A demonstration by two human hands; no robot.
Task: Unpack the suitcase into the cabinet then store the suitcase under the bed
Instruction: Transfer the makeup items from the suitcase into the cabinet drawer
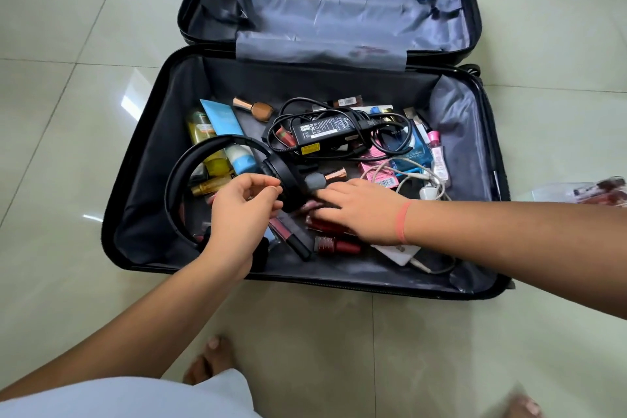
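A black suitcase (142,214) lies open on the tiled floor, its lid half (325,0) empty. The near half holds black headphones (190,159), a laptop charger (322,129) with coiled cable, white cables (407,180), tubes, bottles and several lipsticks (336,244). My left hand (241,214) hovers over the left part with its fingers curled, thumb and forefinger right at the headphones' earcup (288,180); whether they pinch it I cannot tell. My right hand (356,210) lies flat with straight fingers on the lipsticks in the middle, a pink band on its wrist.
Glossy pale floor tiles (68,112) surround the suitcase. A clear plastic pouch (590,190) with red items lies on the floor at the right. My bare feet (210,360) stand just in front of the suitcase's near edge.
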